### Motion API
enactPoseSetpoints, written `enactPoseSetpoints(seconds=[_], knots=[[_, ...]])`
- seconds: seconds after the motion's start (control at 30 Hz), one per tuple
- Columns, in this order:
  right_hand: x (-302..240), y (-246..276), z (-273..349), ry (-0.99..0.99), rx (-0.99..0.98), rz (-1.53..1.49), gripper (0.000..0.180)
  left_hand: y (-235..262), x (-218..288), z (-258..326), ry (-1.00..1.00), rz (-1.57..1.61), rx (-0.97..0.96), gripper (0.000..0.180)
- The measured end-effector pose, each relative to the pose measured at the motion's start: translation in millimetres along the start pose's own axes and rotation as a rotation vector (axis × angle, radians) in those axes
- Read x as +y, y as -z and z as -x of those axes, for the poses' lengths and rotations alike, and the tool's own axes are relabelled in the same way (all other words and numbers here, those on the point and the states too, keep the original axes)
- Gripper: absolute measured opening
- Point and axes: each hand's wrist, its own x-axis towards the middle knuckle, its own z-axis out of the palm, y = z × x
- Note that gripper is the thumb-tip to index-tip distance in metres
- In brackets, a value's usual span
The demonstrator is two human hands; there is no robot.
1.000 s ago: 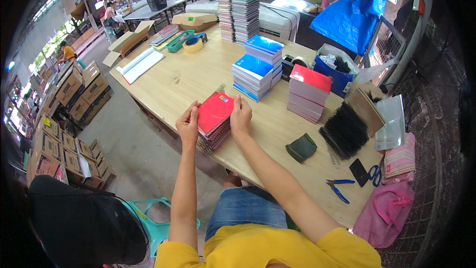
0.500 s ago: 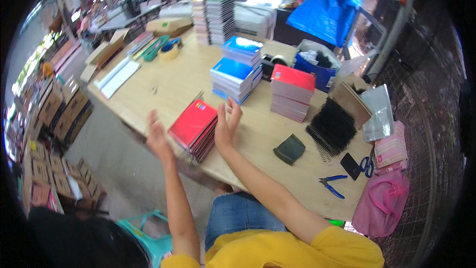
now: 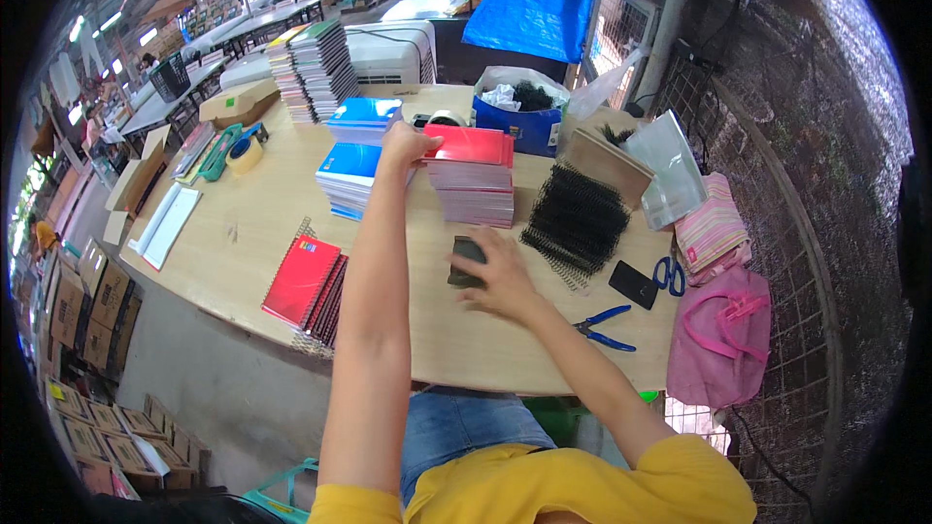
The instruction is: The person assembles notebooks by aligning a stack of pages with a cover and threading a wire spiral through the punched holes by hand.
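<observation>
My left hand reaches to the near-left corner of a stack of red-covered, unbound booklets, its fingers closed on the edge of the top red booklet. Below that stack, my right hand is spread open over a small dark pad, partly covering it; whether it touches the pad is hard to tell. To the left lies a pile of spiral-bound red notebooks, their black wire coils showing. A stack of blue-covered booklets stands just left of the red stack, partly behind my left forearm.
Black wire coils lie right of the red stack, near a black phone-like slab, blue scissors and blue-handled pliers. Behind are a blue bin and tall notebook stacks. A pink bag hangs at the right edge.
Both hands have left the spiral-bound red notebooks. My left hand has gone across to the red booklet stack, my right hand to the dark pad. The view has shifted to the right.
</observation>
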Motion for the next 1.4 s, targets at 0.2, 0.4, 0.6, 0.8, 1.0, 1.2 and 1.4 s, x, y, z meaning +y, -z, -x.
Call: enactPoseSetpoints(seconds=[0.2, 0.4, 0.6, 0.8, 1.0, 1.2, 1.4], knots=[[72.6, 40.7, 45.0, -0.589, 0.106, 0.496, 0.031, -7.7, 23.1, 59.6, -0.488, -0.209, 0.411, 0.039], [73.8, 69.0, 45.6, -0.601, 0.099, 0.337, 0.016, -25.2, -51.4, 258.1, -0.804, -0.039, 0.46, 0.061], [85.3, 77.0, 51.2, -0.274, 0.129, 0.008, 0.015, -50.0, -151.9, 280.7, -0.581, 0.024, 0.182, 0.041], [37.3, 88.9, 55.9, -0.274, -0.24, -0.186, 0.02, -70.8, -150.1, 282.8, -0.47, 0.112, 0.267, 0.023], [29.0, 83.4, 52.9, -0.204, -0.152, -0.336, 0.018, -74.3, -142.8, 279.1, -0.406, 0.151, 0.246, 0.023], [24.6, 80.7, 50.9, -0.234, -0.111, -0.545, 0.015, -75.5, -146.4, 277.1, -0.414, 0.113, 0.26, 0.024], [31.3, 79.3, 55.2, -0.237, -0.266, -0.519, 0.018, -74.4, -141.2, 277.6, -0.479, 0.067, 0.283, 0.024]])
